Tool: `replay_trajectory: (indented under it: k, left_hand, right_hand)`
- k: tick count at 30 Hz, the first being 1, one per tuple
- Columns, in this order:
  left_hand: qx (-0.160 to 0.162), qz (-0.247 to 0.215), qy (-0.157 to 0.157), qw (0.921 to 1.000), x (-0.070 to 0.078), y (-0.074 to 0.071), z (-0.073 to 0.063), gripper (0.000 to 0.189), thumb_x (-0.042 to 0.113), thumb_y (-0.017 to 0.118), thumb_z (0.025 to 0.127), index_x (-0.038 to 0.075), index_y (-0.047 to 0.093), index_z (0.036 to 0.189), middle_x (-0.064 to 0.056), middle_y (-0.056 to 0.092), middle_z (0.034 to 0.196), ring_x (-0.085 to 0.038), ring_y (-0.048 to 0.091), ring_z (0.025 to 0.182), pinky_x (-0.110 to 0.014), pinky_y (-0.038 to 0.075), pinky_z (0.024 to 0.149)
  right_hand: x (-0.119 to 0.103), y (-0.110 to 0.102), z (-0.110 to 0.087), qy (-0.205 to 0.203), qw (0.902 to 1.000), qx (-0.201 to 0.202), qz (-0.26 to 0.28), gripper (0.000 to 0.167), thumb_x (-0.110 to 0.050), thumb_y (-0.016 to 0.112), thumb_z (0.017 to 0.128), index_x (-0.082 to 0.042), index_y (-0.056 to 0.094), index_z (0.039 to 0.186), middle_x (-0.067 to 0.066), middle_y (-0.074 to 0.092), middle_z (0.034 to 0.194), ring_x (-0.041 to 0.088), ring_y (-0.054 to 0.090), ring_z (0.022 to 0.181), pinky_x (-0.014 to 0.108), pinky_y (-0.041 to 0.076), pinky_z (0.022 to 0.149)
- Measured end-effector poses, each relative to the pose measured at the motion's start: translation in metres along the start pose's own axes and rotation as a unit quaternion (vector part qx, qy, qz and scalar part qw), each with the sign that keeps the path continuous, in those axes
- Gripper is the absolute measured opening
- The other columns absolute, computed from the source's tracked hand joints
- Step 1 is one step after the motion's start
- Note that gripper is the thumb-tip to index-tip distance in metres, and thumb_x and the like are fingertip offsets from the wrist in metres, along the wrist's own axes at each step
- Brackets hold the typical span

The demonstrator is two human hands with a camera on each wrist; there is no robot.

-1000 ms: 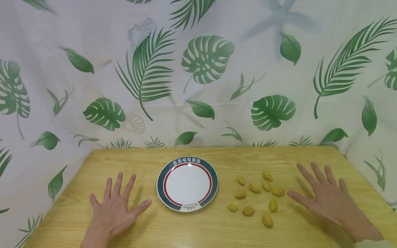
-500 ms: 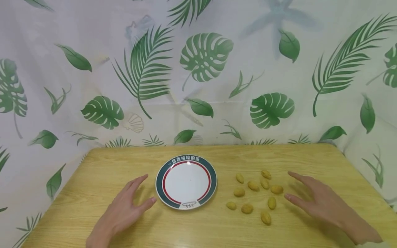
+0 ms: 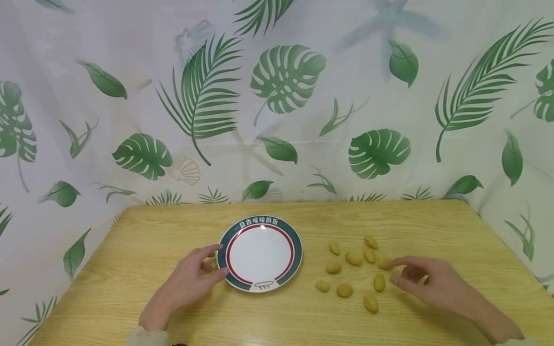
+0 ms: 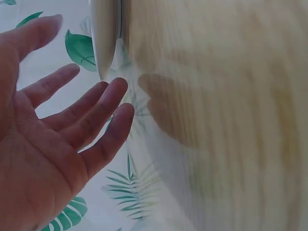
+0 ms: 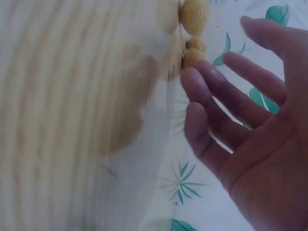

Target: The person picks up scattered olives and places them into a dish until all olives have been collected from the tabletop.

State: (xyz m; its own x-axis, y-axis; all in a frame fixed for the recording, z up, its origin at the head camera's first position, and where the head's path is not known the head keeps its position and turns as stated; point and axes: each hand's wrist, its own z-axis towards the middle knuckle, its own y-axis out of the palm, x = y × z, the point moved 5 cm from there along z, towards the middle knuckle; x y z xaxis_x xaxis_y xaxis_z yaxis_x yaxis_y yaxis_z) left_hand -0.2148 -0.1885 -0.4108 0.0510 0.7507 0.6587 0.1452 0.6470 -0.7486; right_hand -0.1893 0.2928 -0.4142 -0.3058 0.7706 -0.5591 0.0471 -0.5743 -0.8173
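Observation:
A round white plate [image 3: 259, 254] with a dark green rim and a red ring lies on the table. My left hand [image 3: 188, 279] is at its left side, index finger and thumb tips overlapping the rim in the head view. In the left wrist view the left fingers [image 4: 113, 94] are spread beside the plate's edge [image 4: 103, 38], not curled round it. To the plate's right, several small wrinkled yellow-brown oval pieces [image 3: 345, 290] are scattered. My right hand [image 3: 441, 283], fingers loosely bent, has its fingertips right at the rightmost oval piece [image 3: 384, 263]; its thumb is apart from the index finger.
The wooden table [image 3: 277, 317] has rounded far corners. Behind it hangs a white cloth [image 3: 320, 158] printed with green leaves. In the right wrist view, a few oval pieces [image 5: 195, 17] stand beyond the fingertips.
Both hands, spread wide at first, have drawn inward. My left hand has moved right to the plate's rim; my right hand has moved left to the oval pieces, its fingers now more bent.

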Motion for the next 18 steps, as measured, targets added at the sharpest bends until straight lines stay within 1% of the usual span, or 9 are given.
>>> replay_trajectory:
  k: [2, 4, 6, 8, 11, 14, 18]
  left_hand:
    - [-0.009, 0.002, -0.005, 0.9999, 0.001, 0.001, 0.004, 0.059, 0.039, 0.074, 0.093, 0.022, 0.054, 0.147, -0.009, 0.060, 0.138, -0.015, 0.064, 0.102, -0.036, 0.054, 0.086]
    - [-0.016, 0.007, 0.000, 0.9998, 0.002, 0.002, 0.007, 0.060, 0.037, 0.075, 0.093, 0.019, 0.054, 0.147, -0.010, 0.061, 0.134, -0.015, 0.063, 0.097, -0.033, 0.053, 0.081]
    - [-0.022, 0.012, 0.006, 0.9997, 0.004, 0.002, 0.010, 0.062, 0.037, 0.074, 0.094, 0.016, 0.053, 0.147, -0.011, 0.062, 0.129, -0.015, 0.062, 0.093, -0.032, 0.052, 0.078]
    - [-0.034, 0.006, 0.004, 0.9994, 0.003, 0.004, 0.013, 0.064, 0.037, 0.074, 0.094, 0.014, 0.050, 0.149, -0.012, 0.062, 0.125, -0.015, 0.063, 0.091, -0.032, 0.053, 0.076]
    - [-0.055, -0.029, -0.013, 0.9980, 0.000, 0.007, 0.018, 0.068, 0.037, 0.073, 0.095, 0.013, 0.045, 0.152, -0.011, 0.063, 0.120, -0.015, 0.064, 0.086, -0.033, 0.053, 0.075]
    - [-0.072, -0.068, -0.030, 0.9946, -0.005, 0.010, 0.022, 0.067, 0.034, 0.071, 0.097, 0.012, 0.043, 0.153, -0.012, 0.064, 0.114, -0.016, 0.065, 0.078, -0.032, 0.054, 0.073]
    - [-0.085, -0.099, -0.037, 0.9908, -0.009, 0.014, 0.028, 0.062, 0.028, 0.071, 0.098, 0.010, 0.045, 0.151, -0.012, 0.063, 0.106, -0.017, 0.064, 0.073, -0.031, 0.055, 0.068]
  right_hand:
    - [-0.001, 0.004, 0.000, -0.001, 0.9998, -0.020, 0.010, 0.024, -0.026, 0.076, 0.094, -0.014, 0.074, 0.115, -0.011, 0.067, 0.081, -0.005, 0.059, 0.071, 0.022, 0.052, 0.063]
    - [-0.003, 0.008, 0.001, -0.002, 0.9993, -0.034, 0.014, 0.025, -0.027, 0.076, 0.093, -0.014, 0.074, 0.114, -0.010, 0.068, 0.081, -0.005, 0.059, 0.070, 0.022, 0.052, 0.062]
    - [-0.003, 0.011, 0.001, -0.001, 0.9990, -0.043, 0.014, 0.026, -0.029, 0.076, 0.093, -0.013, 0.074, 0.114, -0.010, 0.068, 0.082, -0.005, 0.058, 0.069, 0.022, 0.052, 0.062]
    - [-0.003, 0.014, 0.002, 0.002, 0.9988, -0.046, 0.018, 0.027, -0.029, 0.076, 0.093, -0.014, 0.074, 0.115, -0.010, 0.068, 0.082, -0.005, 0.058, 0.069, 0.021, 0.051, 0.062]
    - [-0.004, 0.016, 0.003, -0.002, 0.9985, -0.047, 0.027, 0.029, -0.028, 0.076, 0.093, -0.012, 0.073, 0.117, -0.009, 0.068, 0.083, -0.005, 0.058, 0.070, 0.021, 0.051, 0.062]
    - [-0.007, 0.018, 0.005, -0.016, 0.9983, -0.046, 0.030, 0.029, -0.026, 0.076, 0.093, -0.011, 0.072, 0.118, -0.010, 0.069, 0.085, -0.005, 0.059, 0.072, 0.021, 0.052, 0.063]
    - [-0.008, 0.020, 0.008, -0.034, 0.9978, -0.051, 0.024, 0.028, -0.023, 0.077, 0.092, -0.010, 0.073, 0.117, -0.011, 0.069, 0.085, -0.006, 0.059, 0.073, 0.021, 0.052, 0.064]
